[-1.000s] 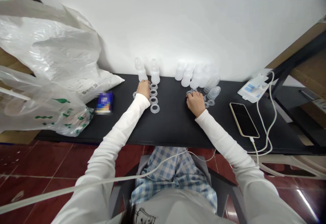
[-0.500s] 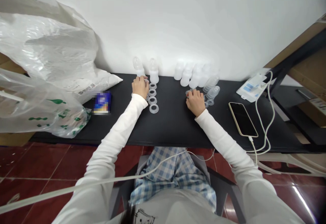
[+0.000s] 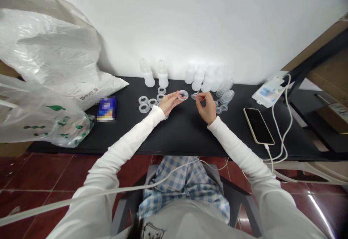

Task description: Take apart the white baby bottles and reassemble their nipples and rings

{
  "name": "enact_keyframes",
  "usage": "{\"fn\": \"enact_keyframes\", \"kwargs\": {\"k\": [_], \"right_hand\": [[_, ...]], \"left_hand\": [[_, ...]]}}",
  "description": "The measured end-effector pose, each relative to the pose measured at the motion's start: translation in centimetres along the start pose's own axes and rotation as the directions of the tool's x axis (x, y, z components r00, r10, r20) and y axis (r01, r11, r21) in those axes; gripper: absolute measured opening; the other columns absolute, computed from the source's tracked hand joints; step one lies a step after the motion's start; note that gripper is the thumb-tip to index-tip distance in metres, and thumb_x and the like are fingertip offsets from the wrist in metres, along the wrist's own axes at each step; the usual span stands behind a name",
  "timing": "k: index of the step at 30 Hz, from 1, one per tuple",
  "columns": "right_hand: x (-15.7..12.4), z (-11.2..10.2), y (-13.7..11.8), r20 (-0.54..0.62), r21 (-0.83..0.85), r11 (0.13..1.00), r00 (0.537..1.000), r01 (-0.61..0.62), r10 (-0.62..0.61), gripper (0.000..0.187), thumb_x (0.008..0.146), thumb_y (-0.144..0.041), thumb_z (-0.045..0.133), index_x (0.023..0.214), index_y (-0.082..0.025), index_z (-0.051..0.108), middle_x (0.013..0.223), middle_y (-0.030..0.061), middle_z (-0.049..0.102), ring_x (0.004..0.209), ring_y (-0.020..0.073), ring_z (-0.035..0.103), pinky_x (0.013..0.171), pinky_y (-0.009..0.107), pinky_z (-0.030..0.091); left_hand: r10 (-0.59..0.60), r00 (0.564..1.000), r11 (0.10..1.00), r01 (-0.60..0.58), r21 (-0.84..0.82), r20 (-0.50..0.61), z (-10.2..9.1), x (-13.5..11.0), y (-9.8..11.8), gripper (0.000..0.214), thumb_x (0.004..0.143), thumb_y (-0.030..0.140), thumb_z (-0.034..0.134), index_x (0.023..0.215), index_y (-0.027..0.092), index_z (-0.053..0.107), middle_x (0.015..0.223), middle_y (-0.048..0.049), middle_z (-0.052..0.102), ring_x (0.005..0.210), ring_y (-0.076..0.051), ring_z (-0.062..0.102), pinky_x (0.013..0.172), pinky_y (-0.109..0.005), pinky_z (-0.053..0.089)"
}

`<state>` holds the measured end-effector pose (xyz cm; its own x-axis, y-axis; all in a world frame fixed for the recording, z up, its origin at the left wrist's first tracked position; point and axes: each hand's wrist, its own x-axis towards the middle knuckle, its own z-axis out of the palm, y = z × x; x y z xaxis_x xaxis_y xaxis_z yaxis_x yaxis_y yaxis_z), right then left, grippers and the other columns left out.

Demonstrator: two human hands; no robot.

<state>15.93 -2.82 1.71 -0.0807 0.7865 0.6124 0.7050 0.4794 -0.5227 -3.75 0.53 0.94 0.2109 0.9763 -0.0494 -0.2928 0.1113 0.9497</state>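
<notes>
Between the fingers of my left hand (image 3: pixel 170 103) is a translucent bottle collar ring (image 3: pixel 183 95), its opening facing up toward me. Just right of it, my right hand (image 3: pixel 206 107) pinches a small clear bottle nipple (image 3: pixel 194 95). Ring and nipple are close together but apart. Several loose collar rings (image 3: pixel 144 107) lie on the table by my left wrist, some partly hidden under the hand. Beyond my right hand lie more clear nipples (image 3: pixel 224 107) and several clear domed caps (image 3: pixel 227 96).
Two capped bottles (image 3: pixel 163 79) stand by the wall, with several open white bottles (image 3: pixel 199 79) to their right. A phone (image 3: pixel 259 126) on a cable and a white power strip (image 3: pixel 268 92) lie right. Plastic bags (image 3: pixel 54 61) and a blue packet (image 3: pixel 107 109) are left.
My left hand has come right from the rings, now with a collar ring in it. My right hand has lifted a nipple and moved slightly left toward the ring.
</notes>
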Motion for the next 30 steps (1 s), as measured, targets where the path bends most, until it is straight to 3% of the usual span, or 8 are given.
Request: {"fn": "enact_keyframes", "kwargs": {"k": [2, 5, 11, 15, 22, 27, 30], "right_hand": [[-0.3, 0.2, -0.5, -0.039, 0.221, 0.975, 0.999, -0.021, 0.030, 0.023, 0.097, -0.043, 0.050, 0.098, -0.022, 0.058, 0.091, 0.0055, 0.065, 0.082, 0.0185, 0.058, 0.079, 0.036, 0.049], [-0.7, 0.7, -0.8, 0.009, 0.425, 0.900, 0.995, -0.091, 0.097, 0.034, 0.092, -0.056, 0.057, 0.096, -0.023, 0.060, 0.090, 0.0040, 0.066, 0.080, 0.0174, 0.060, 0.078, 0.036, 0.052], [-0.7, 1.5, -0.3, 0.207, 0.577, 0.773, 0.962, -0.266, 0.177, 0.047, 0.079, -0.069, 0.068, 0.090, -0.023, 0.063, 0.083, 0.0012, 0.066, 0.074, 0.0157, 0.060, 0.073, 0.033, 0.052], [-0.7, 1.7, 0.0, 0.244, 0.637, 0.710, 0.952, -0.302, 0.185, 0.046, 0.076, -0.065, 0.073, 0.089, -0.022, 0.064, 0.082, -0.0003, 0.065, 0.072, 0.0138, 0.059, 0.071, 0.031, 0.051], [-0.4, 2.2, 0.9, 0.142, 0.595, 0.746, 0.953, -0.298, 0.267, 0.047, 0.076, -0.066, 0.071, 0.092, -0.022, 0.064, 0.089, 0.0017, 0.068, 0.071, 0.0131, 0.057, 0.069, 0.030, 0.050], [-0.3, 1.9, 0.8, 0.006, 0.498, 0.838, 0.968, -0.221, 0.251, 0.034, 0.084, -0.054, 0.069, 0.092, -0.021, 0.064, 0.081, -0.0017, 0.060, 0.060, 0.0093, 0.044, 0.061, 0.028, 0.042], [-0.5, 1.8, 0.5, -0.061, 0.440, 0.881, 0.972, -0.177, 0.225, 0.028, 0.086, -0.048, 0.068, 0.090, -0.021, 0.062, 0.081, -0.0024, 0.056, 0.061, 0.0085, 0.043, 0.062, 0.027, 0.041]], "left_hand": [[0.018, 1.000, 0.998, -0.017, 0.056, -0.016, 0.0, -0.1, -0.4, 0.034, 0.087, 0.047, 0.072, 0.102, 0.016, 0.071, 0.113, -0.0114, 0.076, 0.113, -0.024, 0.071, 0.104, -0.042, 0.055], [0.060, 0.997, 0.988, -0.051, 0.149, -0.056, 0.0, -0.2, -0.5, 0.041, 0.084, 0.047, 0.074, 0.114, 0.019, 0.071, 0.119, -0.0108, 0.075, 0.114, -0.024, 0.070, 0.100, -0.040, 0.057], [0.231, 0.972, 0.956, -0.218, 0.194, -0.048, 0.6, -0.6, -0.7, 0.043, 0.080, 0.048, 0.077, 0.110, 0.019, 0.071, 0.113, -0.0096, 0.075, 0.100, -0.020, 0.072, 0.092, -0.037, 0.060], [0.274, 0.962, 0.944, -0.264, 0.198, -0.021, 0.7, -0.6, -1.0, 0.041, 0.080, 0.049, 0.077, 0.107, 0.019, 0.070, 0.103, -0.0073, 0.074, 0.095, -0.019, 0.072, 0.091, -0.037, 0.060], [0.260, 0.965, 0.939, -0.263, 0.221, 0.044, 0.9, -0.7, -1.4, 0.046, 0.080, 0.053, 0.076, 0.111, 0.019, 0.069, 0.098, -0.0053, 0.073, 0.090, -0.016, 0.071, 0.093, -0.036, 0.059], [0.251, 0.963, 0.945, -0.266, 0.189, 0.098, 1.1, -0.7, -1.7, 0.050, 0.077, 0.055, 0.078, 0.109, 0.019, 0.067, 0.096, -0.0041, 0.070, 0.084, -0.015, 0.072, 0.089, -0.035, 0.061], [0.238, 0.961, 0.945, -0.263, 0.194, 0.142, 1.1, -0.7, -2.0, 0.051, 0.076, 0.055, 0.079, 0.108, 0.018, 0.065, 0.094, -0.0030, 0.068, 0.083, -0.014, 0.072, 0.089, -0.036, 0.061]]}}
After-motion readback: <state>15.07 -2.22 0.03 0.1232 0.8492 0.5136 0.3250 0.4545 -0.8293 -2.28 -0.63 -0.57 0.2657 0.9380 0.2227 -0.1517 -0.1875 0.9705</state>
